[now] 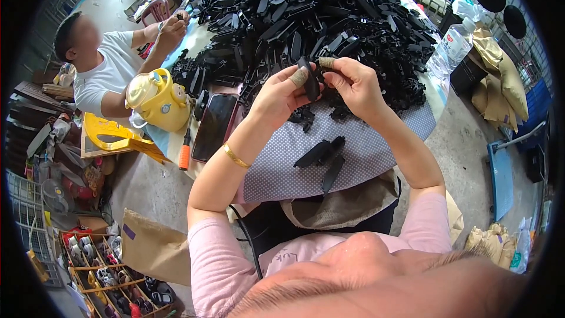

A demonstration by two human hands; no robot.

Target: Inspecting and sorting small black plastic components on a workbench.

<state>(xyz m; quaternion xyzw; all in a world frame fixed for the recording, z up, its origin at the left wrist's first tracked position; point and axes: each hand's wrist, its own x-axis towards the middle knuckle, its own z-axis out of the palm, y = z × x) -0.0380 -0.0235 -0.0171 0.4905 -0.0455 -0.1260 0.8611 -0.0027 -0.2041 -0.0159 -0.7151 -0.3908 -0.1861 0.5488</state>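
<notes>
My left hand is closed round a long black plastic piece, holding it upright over the near side of the table. Close beside it, my right hand has its thumb and fingers pinched together at the piece's upper right; whatever lies between those fingertips is too small and dark to make out. Tan wraps cover a finger on each hand. Behind my hands rises a large heap of similar black plastic parts. A few loose black pieces lie nearer me on the dotted tablecloth.
Left on the table are a dark phone, an orange-handled tool and a yellow jug. Across from these sits a co-worker, hands raised. A clear plastic bottle stands at the right edge. Cloth hangs below the near edge.
</notes>
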